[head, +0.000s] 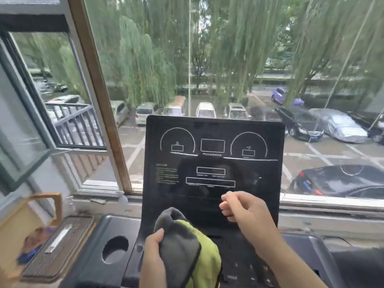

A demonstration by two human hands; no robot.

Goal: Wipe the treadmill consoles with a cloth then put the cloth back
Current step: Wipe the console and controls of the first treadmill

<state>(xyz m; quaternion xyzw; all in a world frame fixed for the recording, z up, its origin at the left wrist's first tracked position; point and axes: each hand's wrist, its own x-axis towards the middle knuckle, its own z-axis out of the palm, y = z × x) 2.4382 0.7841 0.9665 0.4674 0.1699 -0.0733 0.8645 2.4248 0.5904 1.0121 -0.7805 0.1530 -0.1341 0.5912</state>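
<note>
While left hand point(154, 253) grips cloth point(182, 244), right hand point(243, 210) curled, seemingly empty, masking console point(214, 129), cup holder point(115, 249) beside.

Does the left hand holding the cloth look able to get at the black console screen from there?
Probably yes. The left hand grips the cloth just below the console, with nothing between them. The right hand hovers before the panel's lower right, which may block that corner.

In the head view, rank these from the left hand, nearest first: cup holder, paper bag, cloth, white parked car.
1. cloth, gripped by the left hand
2. cup holder, just to its left
3. paper bag, far left
4. white parked car, outside, far ahead
</note>
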